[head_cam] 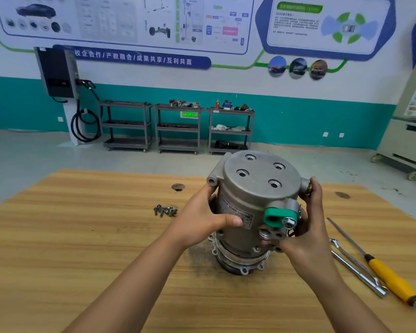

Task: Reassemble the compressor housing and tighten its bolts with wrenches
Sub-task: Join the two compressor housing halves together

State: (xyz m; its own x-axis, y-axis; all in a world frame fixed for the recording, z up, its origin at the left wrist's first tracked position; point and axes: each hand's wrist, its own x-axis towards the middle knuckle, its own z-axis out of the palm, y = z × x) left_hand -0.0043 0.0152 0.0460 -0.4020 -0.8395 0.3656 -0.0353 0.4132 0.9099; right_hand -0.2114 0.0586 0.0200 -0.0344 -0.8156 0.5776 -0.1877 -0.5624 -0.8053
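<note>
Housing: grey metal cylindrical compressor housing (252,203), axis upright, perhaps leaning slightly.
Left hand (202,222): clasps its side.
Right hand (305,227): clasps opposite side.

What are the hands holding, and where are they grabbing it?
Both hold the compressor housing: the left hand grips its left side below the top cover, the right hand its right side by the green-capped port.

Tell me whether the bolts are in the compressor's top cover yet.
Out. All four holes in the top cover are empty; the bolts lie piled on the table, left of the compressor.
</note>
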